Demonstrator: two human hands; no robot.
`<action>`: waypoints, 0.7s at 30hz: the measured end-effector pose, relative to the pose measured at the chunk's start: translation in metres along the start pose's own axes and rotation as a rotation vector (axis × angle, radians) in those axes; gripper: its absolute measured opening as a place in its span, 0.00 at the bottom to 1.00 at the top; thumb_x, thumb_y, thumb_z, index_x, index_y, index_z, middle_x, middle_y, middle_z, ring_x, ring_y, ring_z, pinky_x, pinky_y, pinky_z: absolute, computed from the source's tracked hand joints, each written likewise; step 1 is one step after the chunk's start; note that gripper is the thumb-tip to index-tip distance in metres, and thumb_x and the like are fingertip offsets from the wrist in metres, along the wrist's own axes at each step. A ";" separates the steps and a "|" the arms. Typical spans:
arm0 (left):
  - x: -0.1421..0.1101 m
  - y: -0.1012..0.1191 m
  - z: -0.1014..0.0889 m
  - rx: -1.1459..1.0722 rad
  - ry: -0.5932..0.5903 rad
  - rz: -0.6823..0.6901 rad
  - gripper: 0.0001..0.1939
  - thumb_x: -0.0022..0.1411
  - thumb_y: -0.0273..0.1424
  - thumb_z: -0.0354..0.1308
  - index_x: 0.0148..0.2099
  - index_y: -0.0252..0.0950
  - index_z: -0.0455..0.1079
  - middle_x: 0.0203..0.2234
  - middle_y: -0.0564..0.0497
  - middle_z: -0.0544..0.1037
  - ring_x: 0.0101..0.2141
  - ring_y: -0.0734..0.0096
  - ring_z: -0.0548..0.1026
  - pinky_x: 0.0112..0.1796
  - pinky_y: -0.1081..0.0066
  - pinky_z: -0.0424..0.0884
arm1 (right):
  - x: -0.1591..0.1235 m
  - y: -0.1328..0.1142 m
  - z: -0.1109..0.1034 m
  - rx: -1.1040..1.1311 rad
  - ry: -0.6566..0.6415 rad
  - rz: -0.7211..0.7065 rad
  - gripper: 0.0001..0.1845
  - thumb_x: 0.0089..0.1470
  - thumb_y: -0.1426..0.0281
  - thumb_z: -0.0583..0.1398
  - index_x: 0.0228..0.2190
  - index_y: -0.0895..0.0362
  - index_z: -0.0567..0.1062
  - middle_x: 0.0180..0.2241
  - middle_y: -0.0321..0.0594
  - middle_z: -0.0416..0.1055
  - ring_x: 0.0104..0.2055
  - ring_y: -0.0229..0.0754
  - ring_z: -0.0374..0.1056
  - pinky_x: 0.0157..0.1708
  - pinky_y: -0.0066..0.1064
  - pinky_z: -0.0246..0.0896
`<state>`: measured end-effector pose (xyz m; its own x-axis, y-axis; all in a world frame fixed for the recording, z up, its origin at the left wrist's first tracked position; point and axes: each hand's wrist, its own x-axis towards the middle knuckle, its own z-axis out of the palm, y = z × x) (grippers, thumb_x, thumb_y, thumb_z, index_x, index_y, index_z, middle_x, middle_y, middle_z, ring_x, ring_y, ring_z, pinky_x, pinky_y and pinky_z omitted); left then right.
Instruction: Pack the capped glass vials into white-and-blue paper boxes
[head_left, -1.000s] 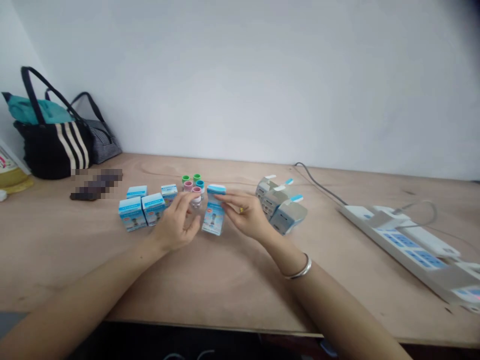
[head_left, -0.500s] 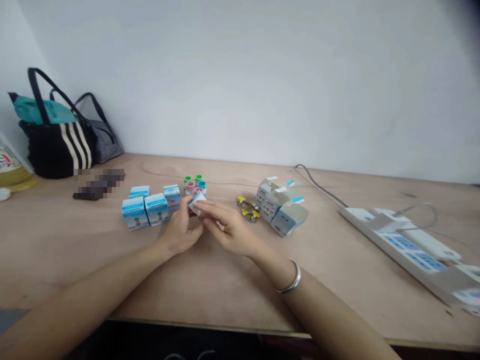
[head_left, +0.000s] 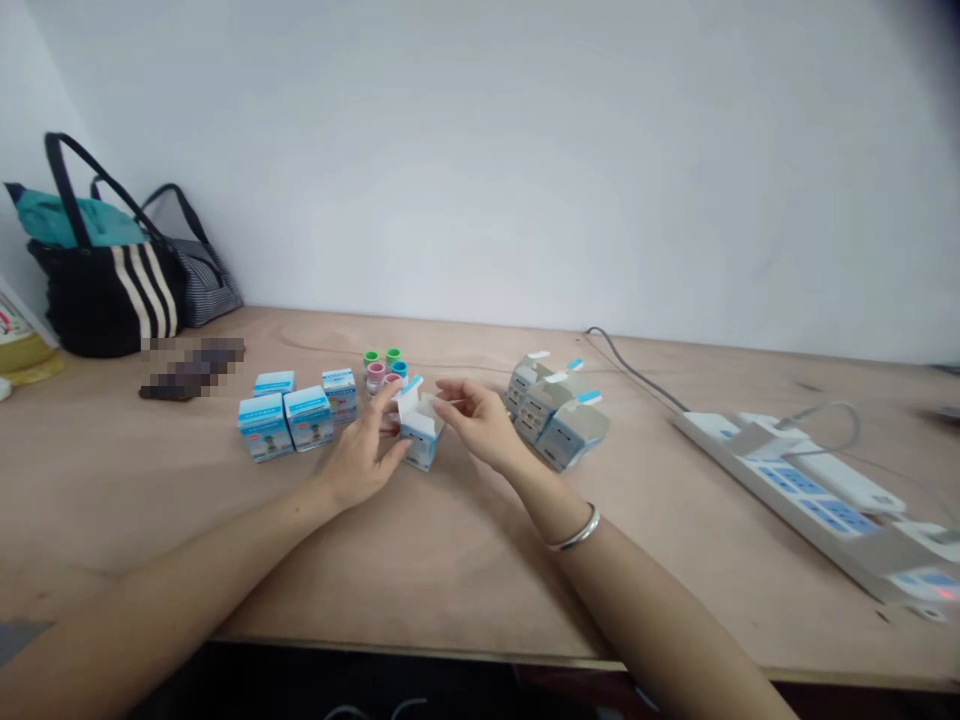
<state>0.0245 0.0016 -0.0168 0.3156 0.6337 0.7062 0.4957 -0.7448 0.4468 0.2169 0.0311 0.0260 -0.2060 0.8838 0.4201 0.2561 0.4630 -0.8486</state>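
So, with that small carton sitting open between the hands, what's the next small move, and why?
Probably fold the raised top flap of the small blue-and-white carton shut with the right hand. Its fingers are just beside the open top, and the left hand already seems to brace the carton. The row of cartons to the left looks closed.
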 end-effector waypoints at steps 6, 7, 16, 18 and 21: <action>0.002 0.004 -0.009 0.064 -0.047 -0.005 0.29 0.58 0.22 0.51 0.60 0.44 0.55 0.56 0.43 0.58 0.41 0.68 0.74 0.44 0.62 0.74 | -0.007 -0.004 0.005 -0.080 0.104 0.035 0.11 0.45 0.66 0.60 0.32 0.58 0.73 0.19 0.32 0.65 0.21 0.34 0.61 0.21 0.25 0.58; 0.002 0.007 -0.011 0.063 -0.067 -0.005 0.28 0.57 0.22 0.52 0.59 0.43 0.57 0.56 0.43 0.57 0.42 0.68 0.74 0.44 0.62 0.74 | -0.009 -0.006 0.005 -0.083 0.110 0.043 0.10 0.45 0.66 0.60 0.32 0.58 0.72 0.19 0.31 0.64 0.20 0.34 0.60 0.20 0.25 0.58; 0.006 0.015 -0.020 0.178 0.034 0.047 0.18 0.53 0.36 0.61 0.45 0.36 0.64 0.53 0.41 0.65 0.52 0.55 0.68 0.48 0.57 0.72 | -0.018 -0.009 0.003 0.210 0.008 0.235 0.12 0.43 0.63 0.64 0.28 0.58 0.71 0.24 0.34 0.68 0.23 0.34 0.66 0.22 0.27 0.66; 0.007 0.013 -0.021 0.273 -0.002 0.155 0.15 0.54 0.35 0.61 0.43 0.37 0.65 0.54 0.41 0.66 0.57 0.52 0.62 0.54 0.53 0.64 | -0.020 -0.008 0.002 0.259 -0.036 0.279 0.12 0.43 0.63 0.64 0.27 0.58 0.70 0.25 0.34 0.69 0.24 0.34 0.67 0.23 0.27 0.67; 0.005 0.010 -0.020 0.270 -0.063 0.171 0.16 0.55 0.36 0.60 0.45 0.37 0.64 0.53 0.43 0.68 0.57 0.53 0.62 0.54 0.54 0.63 | -0.019 -0.003 0.000 0.261 -0.078 0.302 0.13 0.46 0.62 0.63 0.28 0.58 0.69 0.26 0.35 0.69 0.24 0.34 0.68 0.24 0.27 0.67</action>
<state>0.0146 -0.0066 0.0027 0.4583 0.5220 0.7194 0.6250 -0.7647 0.1567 0.2203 0.0127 0.0204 -0.2323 0.9649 0.1225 0.0693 0.1421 -0.9874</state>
